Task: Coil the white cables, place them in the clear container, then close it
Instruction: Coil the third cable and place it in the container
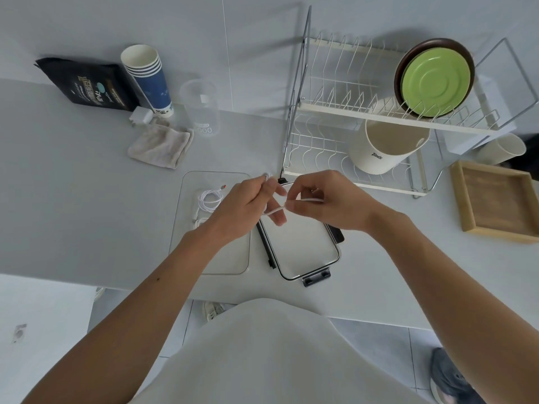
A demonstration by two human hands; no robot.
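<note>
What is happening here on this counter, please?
A person is coiling a white cable, pinching it with the left hand and the right hand. Another coiled cable already lies in the clear container. The lid lies beside the container, which is not yet closed.

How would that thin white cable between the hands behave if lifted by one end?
Probably floppy: the thin white cable bends in a soft curve between the left hand and right hand. Likely light, since fingertip pinches hold it. It may spring loose a little; the coiled white cable in the clear plastic container lies in loose loops.
</note>
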